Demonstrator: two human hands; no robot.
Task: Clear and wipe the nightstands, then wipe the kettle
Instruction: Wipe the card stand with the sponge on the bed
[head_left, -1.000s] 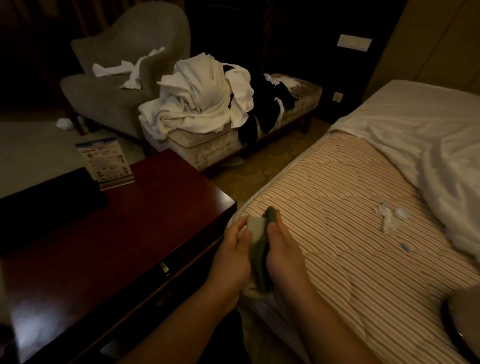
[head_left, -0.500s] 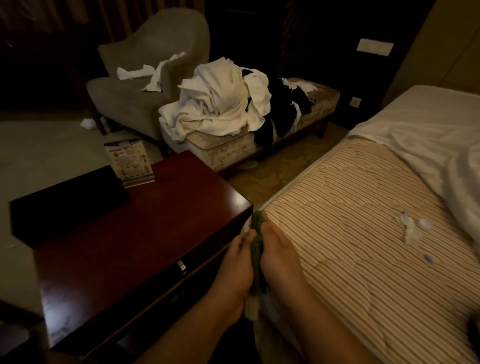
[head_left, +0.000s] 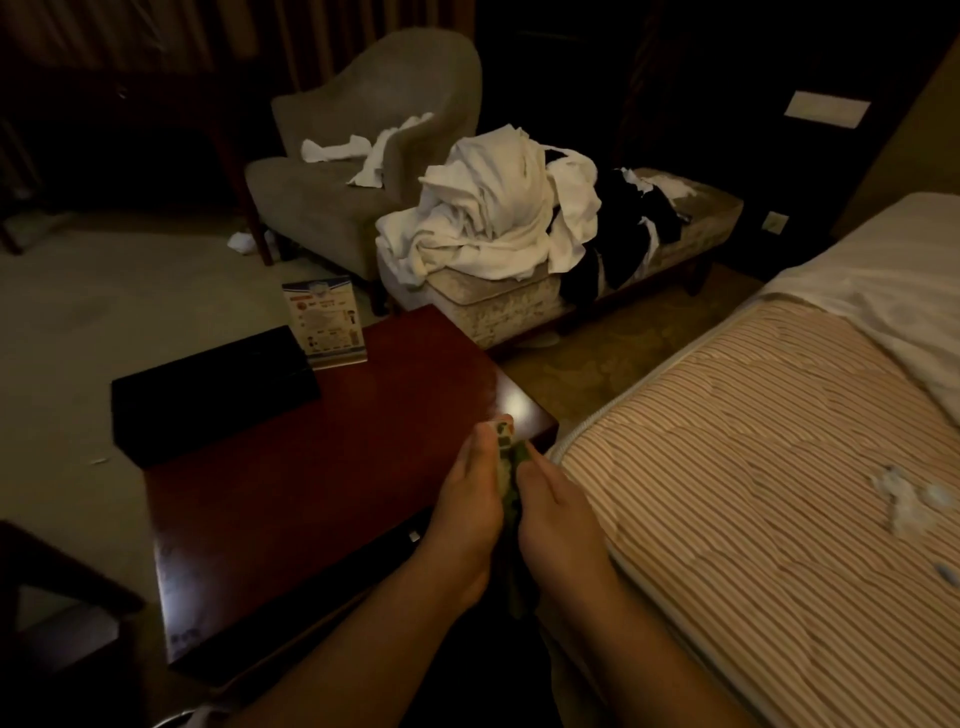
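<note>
I see both hands close together over the near right corner of the table (head_left: 322, 499), which is the dark red nightstand beside the bed (head_left: 753, 493). The left hand (head_left: 467, 519) and the right hand (head_left: 561, 525) press from both sides on a small green and white packet (head_left: 506, 462), so each grip is narrow and closed around this packet. What the packet is exactly, I cannot tell; the light is weak and it is mostly hidden between the fingers.

On the table there are two things left: a black box (head_left: 213, 395) along the far left edge, and a standing printed card (head_left: 324, 325) at the far edge, just beside the box. The rest of the top is bare and shiny, with some pale marks near the near left corner.

My judgement is that the task is at an early stage. The clearing of this table is not finished, because the box and the card stand there, and I see no cloth in the hands for wiping. Small white scraps (head_left: 904, 493) lie on the striped mattress. The kettle is not in view, so this step is left completely.
</note>
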